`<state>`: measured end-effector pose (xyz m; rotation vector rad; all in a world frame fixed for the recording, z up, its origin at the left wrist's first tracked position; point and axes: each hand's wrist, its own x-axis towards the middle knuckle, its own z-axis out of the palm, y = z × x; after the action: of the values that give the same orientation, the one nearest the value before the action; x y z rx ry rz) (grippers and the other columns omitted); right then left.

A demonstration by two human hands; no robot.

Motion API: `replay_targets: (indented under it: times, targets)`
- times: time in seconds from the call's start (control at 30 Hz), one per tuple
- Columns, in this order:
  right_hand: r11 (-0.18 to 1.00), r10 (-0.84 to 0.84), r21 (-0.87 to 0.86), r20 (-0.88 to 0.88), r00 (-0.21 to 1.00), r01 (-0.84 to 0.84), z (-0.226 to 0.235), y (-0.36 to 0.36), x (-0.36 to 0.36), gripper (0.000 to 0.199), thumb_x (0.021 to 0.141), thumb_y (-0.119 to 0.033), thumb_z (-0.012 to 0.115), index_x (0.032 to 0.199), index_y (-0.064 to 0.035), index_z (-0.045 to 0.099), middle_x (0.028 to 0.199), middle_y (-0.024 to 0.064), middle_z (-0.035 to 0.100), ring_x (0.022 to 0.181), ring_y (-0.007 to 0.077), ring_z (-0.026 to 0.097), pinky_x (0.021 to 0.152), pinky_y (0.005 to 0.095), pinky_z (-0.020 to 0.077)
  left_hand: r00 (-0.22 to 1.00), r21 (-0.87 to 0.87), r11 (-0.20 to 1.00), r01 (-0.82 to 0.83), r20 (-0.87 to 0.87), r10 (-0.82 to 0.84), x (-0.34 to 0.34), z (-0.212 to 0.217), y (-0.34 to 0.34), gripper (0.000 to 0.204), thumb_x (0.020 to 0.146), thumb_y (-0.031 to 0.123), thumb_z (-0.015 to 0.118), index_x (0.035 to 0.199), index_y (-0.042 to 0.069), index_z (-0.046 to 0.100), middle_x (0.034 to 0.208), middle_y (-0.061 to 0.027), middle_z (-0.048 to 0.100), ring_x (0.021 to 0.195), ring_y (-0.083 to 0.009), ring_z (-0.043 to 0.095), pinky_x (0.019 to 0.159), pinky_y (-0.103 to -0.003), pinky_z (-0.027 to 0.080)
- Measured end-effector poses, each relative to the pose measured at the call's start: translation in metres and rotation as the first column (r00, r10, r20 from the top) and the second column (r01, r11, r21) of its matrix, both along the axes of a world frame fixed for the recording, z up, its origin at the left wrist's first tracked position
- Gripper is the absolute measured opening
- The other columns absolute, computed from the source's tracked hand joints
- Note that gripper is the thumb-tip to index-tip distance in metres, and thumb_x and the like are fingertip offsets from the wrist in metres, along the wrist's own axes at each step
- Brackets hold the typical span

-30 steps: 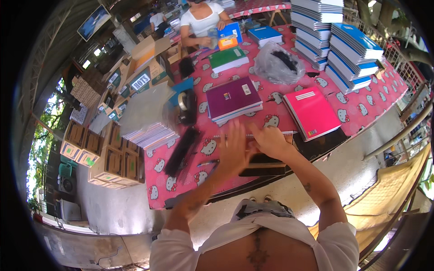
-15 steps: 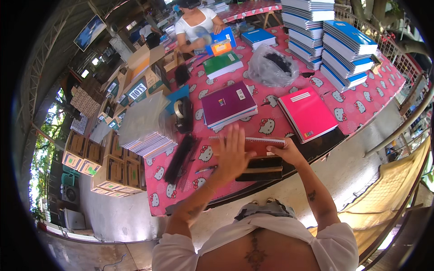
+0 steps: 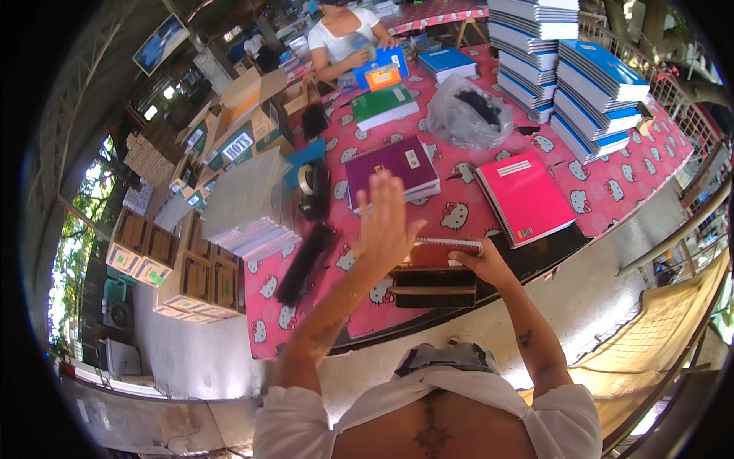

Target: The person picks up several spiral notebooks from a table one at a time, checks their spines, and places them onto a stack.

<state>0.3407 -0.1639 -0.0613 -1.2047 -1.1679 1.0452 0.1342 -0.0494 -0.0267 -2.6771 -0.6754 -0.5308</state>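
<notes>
My right hand (image 3: 485, 262) grips the right end of a red spiral-bound notebook (image 3: 436, 255), thumb on top. The notebook stands tilted against a dark block with a lengthwise groove (image 3: 434, 288) at the table's near edge. My left hand (image 3: 384, 222) is raised at the notebook's left end, flat with fingers stretched out and empty. It hides part of the notebook and overlaps the near edge of a stack of purple-covered notebooks (image 3: 417, 163). A pink spiral notebook stack (image 3: 527, 197) lies to the right. Black bristle-like strands (image 3: 304, 264) lie left of my left hand.
On the pink patterned table (image 3: 359, 325) stand tall blue notebook stacks (image 3: 596, 92), green notebooks (image 3: 384, 105), a plastic bag (image 3: 468, 115), a tape dispenser (image 3: 312, 190) and a plastic-covered stack (image 3: 256, 203). Cardboard boxes (image 3: 195, 283) stand left. Across the table, a person (image 3: 344, 46) handles a blue notebook.
My left hand has moved up and away from the red notebook, toward the purple stack. My right hand keeps its hold on the notebook. The view has shifted slightly.
</notes>
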Motion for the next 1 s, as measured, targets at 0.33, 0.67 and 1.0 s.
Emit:
replay_targets:
  times: [0.33,0.67,1.0]
  targets:
    - [0.996,0.016,0.088,-0.048,0.999,-0.012,-0.014,0.001,0.001,0.024,0.093,-0.002,0.067,0.117,0.0014,0.069,0.101,0.001,0.072,0.089,0.0053,0.059,0.08,0.0237,0.0506,0.963,-0.079,0.966,0.247,-0.095,-0.254,0.018,0.006,-0.016,0.086,0.093,0.055,0.05,0.144,-0.012,0.033,0.153,-0.0326,0.032,0.144,-0.0459,0.03,0.114,-0.062,0.024]
    - [0.952,-0.078,0.298,0.013,0.997,0.071,-0.003,-0.001,-0.013,0.026,0.091,0.006,0.06,0.116,0.0035,0.066,0.098,0.001,0.071,0.093,0.0047,0.06,0.082,0.0251,0.0512,0.913,-0.183,0.905,0.385,-0.069,-0.403,0.018,-0.027,-0.043,0.086,0.092,0.056,0.053,0.146,-0.009,0.036,0.154,-0.0279,0.034,0.145,-0.0414,0.03,0.115,-0.061,0.023]
    - [0.995,-0.067,0.083,0.093,0.993,0.059,-0.027,-0.005,-0.004,0.017,0.091,-0.004,0.067,0.107,0.0005,0.068,0.093,0.0025,0.072,0.088,0.0052,0.058,0.077,0.0273,0.0513,0.954,-0.238,0.926,0.294,0.129,-0.27,0.054,0.013,-0.042,0.086,0.096,0.058,0.045,0.146,-0.011,0.033,0.155,-0.0318,0.029,0.147,-0.0462,0.024,0.117,-0.06,0.016]
